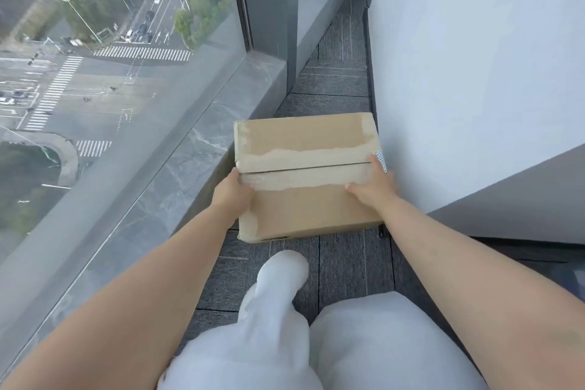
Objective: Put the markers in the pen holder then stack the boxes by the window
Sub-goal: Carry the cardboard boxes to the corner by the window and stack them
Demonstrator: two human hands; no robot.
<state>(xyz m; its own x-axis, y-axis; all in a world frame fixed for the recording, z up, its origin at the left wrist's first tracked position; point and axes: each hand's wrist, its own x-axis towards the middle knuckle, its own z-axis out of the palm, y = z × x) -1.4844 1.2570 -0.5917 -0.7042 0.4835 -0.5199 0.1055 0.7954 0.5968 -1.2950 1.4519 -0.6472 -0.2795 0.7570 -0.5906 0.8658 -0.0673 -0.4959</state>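
Two legs in loose white trousers (316,336) fill the bottom of the view, one knee raised toward the centre. Both bare forearms reach forward from either side of them, well apart from each other.

Left hand (232,191): pressed against the left side of a cardboard box (308,187), thumb lying over the top face near the centre seam, fingers wrapped down the side and hidden. Right hand (375,185): on the right side of the same box, thumb on top, fingers curled over the right edge. Both hands are closed on the box from opposite sides; neither holds anything else.

Box: closed, flaps meeting along a seam across the top, with pale torn strips on both sides of the seam where the paper surface is stripped. Near left corner is frayed. A small patch with a dotted pattern (381,160) shows just past the right hand's fingertips; cannot tell what it is. Whether the box rests on the floor or is lifted slightly cannot be told; its lower edge sits close to the grey carpet tiles (342,263).

Position: the box lies in a narrow corridor, between a grey marble window sill (196,149) on the left and a white wall panel (474,73) on the right, close to both.

Farther out: floor-to-ceiling window glass (110,73) with a dark frame post (269,9). Beyond the glass, far below, a street junction with zebra crossings, cars and trees.
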